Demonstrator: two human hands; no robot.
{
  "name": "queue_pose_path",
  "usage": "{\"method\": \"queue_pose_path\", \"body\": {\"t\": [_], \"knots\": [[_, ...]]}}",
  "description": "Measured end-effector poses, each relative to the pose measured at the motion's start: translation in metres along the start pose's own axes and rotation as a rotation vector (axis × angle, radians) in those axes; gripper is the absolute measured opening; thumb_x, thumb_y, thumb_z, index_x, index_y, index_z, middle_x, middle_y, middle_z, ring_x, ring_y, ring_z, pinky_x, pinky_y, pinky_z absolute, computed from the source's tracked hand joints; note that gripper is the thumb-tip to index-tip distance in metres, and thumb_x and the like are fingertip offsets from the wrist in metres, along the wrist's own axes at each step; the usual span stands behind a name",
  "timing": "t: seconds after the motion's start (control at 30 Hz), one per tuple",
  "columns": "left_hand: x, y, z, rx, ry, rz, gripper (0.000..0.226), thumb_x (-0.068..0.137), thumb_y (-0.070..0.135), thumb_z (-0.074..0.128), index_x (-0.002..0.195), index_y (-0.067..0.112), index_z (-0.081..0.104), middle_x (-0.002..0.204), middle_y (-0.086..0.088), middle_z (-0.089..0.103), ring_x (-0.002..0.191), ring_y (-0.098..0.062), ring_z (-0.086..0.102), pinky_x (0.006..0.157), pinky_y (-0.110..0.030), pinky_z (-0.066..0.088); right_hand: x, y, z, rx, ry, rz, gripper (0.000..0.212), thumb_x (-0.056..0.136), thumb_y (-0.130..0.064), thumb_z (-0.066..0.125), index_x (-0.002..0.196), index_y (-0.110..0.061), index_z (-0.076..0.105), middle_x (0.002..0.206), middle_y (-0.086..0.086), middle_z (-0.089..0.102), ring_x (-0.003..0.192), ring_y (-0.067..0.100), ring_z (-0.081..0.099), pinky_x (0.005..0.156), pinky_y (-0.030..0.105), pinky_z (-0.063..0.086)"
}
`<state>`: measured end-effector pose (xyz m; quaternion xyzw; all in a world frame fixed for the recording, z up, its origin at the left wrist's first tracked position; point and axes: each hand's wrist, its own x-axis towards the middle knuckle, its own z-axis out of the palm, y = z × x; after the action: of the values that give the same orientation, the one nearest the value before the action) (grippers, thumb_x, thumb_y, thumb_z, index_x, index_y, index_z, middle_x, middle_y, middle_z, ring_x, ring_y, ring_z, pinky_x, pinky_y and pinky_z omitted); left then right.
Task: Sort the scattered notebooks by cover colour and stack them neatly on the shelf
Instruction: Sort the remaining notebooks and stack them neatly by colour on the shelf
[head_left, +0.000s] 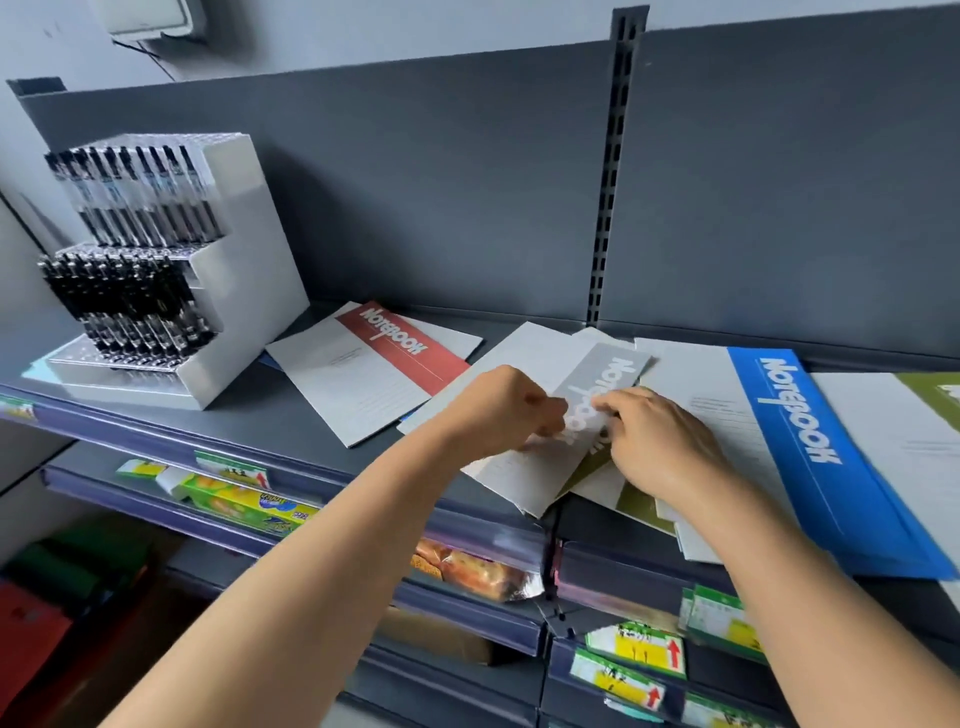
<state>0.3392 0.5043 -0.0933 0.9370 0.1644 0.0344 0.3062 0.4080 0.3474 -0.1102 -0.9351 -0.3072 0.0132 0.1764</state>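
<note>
Grey notebook (602, 374) pinched by left hand (498, 410) and right hand (660, 441), red notebook (395, 353) left, blue notebook (800, 431) right

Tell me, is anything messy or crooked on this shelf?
Yes, it's an overlapping jumble, not stacks. The grey notebook, held by the left hand and right hand, sits slanted over others. The red notebook lies askew, and the blue notebook juts over the front edge of the shelf.
</note>
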Motion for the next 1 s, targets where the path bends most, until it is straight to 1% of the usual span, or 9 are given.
{"method": "queue_pose_path", "body": {"t": [0.07, 0.13, 0.2, 0.33, 0.43, 0.57, 0.77, 0.9, 1.0], "knots": [[0.004, -0.015, -0.007, 0.128, 0.153, -0.044, 0.020, 0.088, 0.023, 0.057, 0.083, 0.014, 0.074, 0.078, -0.001, 0.071, 0.076, -0.028, 0.067, 0.068, -0.032, 0.056, -0.002, 0.002, 0.004, -0.043, -0.028, -0.025, 0.038, 0.097, -0.017, 0.042, 0.132, -0.026, 0.054, 0.138, -0.004, 0.051, 0.120, 0.021, 0.051, 0.097, 0.037, 0.044], [0.007, -0.034, -0.012, 0.229, 0.295, -0.116, 0.018, 0.089, 0.022, 0.058, 0.099, 0.019, 0.072, 0.093, -0.003, 0.071, 0.089, -0.028, 0.065, 0.076, -0.034, 0.055, -0.001, -0.001, 0.004, -0.055, -0.025, -0.042, 0.040, 0.096, -0.014, 0.041, 0.133, -0.025, 0.053, 0.137, -0.003, 0.051, 0.119, 0.021, 0.051, 0.097, 0.036, 0.043], [0.010, -0.053, -0.015, 0.294, 0.296, -0.190, 0.028, 0.089, 0.026, 0.058, 0.114, 0.017, 0.066, 0.109, -0.004, 0.068, 0.104, -0.028, 0.060, 0.081, -0.034, 0.051, 0.001, -0.006, 0.005, -0.063, -0.013, -0.070, 0.041, 0.095, -0.010, 0.041, 0.133, -0.023, 0.053, 0.136, -0.002, 0.051, 0.120, 0.021, 0.050, 0.095, 0.035, 0.043], [0.013, -0.083, -0.026, 0.414, 0.246, -0.205, 0.027, 0.093, 0.025, 0.046, 0.112, 0.018, 0.064, 0.108, -0.007, 0.065, 0.101, -0.029, 0.054, 0.073, -0.034, 0.047, 0.003, -0.028, 0.012, -0.027, -0.027, -0.128, 0.041, 0.095, -0.009, 0.043, 0.133, -0.023, 0.052, 0.139, -0.004, 0.049, 0.123, 0.019, 0.049, 0.094, 0.032, 0.042], [0.014, -0.098, -0.044, 0.474, 0.124, -0.164, 0.029, 0.097, 0.020, 0.046, 0.123, 0.020, 0.058, 0.117, -0.006, 0.062, 0.105, -0.027, 0.054, 0.072, -0.033, 0.044, 0.007, -0.051, 0.017, -0.003, -0.020, -0.152, 0.041, 0.097, -0.011, 0.043, 0.134, -0.026, 0.051, 0.141, -0.008, 0.047, 0.123, 0.015, 0.049, 0.095, 0.032, 0.041], [0.024, -0.111, -0.077, 0.473, -0.095, -0.047, 0.043, 0.094, 0.017, 0.056, 0.136, 0.022, 0.051, 0.131, -0.004, 0.057, 0.117, -0.026, 0.052, 0.093, -0.036, 0.045, 0.018, -0.087, 0.025, 0.007, -0.035, -0.186, 0.037, 0.099, -0.019, 0.042, 0.134, -0.026, 0.051, 0.141, -0.007, 0.047, 0.123, 0.016, 0.050, 0.097, 0.032, 0.042], [0.057, -0.117, -0.107, 0.562, -0.335, 0.035, 0.060, 0.093, 0.020, 0.060, 0.147, 0.025, 0.035, 0.140, -0.006, 0.049, 0.122, -0.027, 0.048, 0.100, -0.039, 0.042, 0.035, -0.120, 0.037, -0.019, -0.044, -0.146, 0.035, 0.099, -0.024, 0.043, 0.132, -0.027, 0.053, 0.141, -0.006, 0.049, 0.126, 0.020, 0.048, 0.101, 0.034, 0.041], [0.080, -0.126, -0.111, 0.552, -0.432, 0.108, 0.074, 0.090, 0.038, 0.062, 0.151, 0.033, 0.021, 0.152, 0.004, 0.033, 0.138, -0.022, 0.032, 0.111, -0.041, 0.030, 0.043, -0.127, 0.044, -0.051, -0.055, -0.077, 0.035, 0.099, -0.024, 0.042, 0.132, -0.027, 0.051, 0.138, -0.005, 0.051, 0.124, 0.020, 0.050, 0.097, 0.033, 0.043], [0.093, -0.140, -0.108, 0.497, -0.403, 0.163, 0.082, 0.083, 0.053, 0.065, 0.150, 0.033, 0.023, 0.152, 0.007, 0.031, 0.138, -0.021, 0.032, 0.111, -0.043, 0.032, 0.052, -0.131, 0.052, -0.061, -0.060, -0.034, 0.035, 0.099, -0.026, 0.041, 0.133, -0.025, 0.049, 0.137, -0.003, 0.052, 0.123, 0.021, 0.050, 0.098, 0.035, 0.042]]}}
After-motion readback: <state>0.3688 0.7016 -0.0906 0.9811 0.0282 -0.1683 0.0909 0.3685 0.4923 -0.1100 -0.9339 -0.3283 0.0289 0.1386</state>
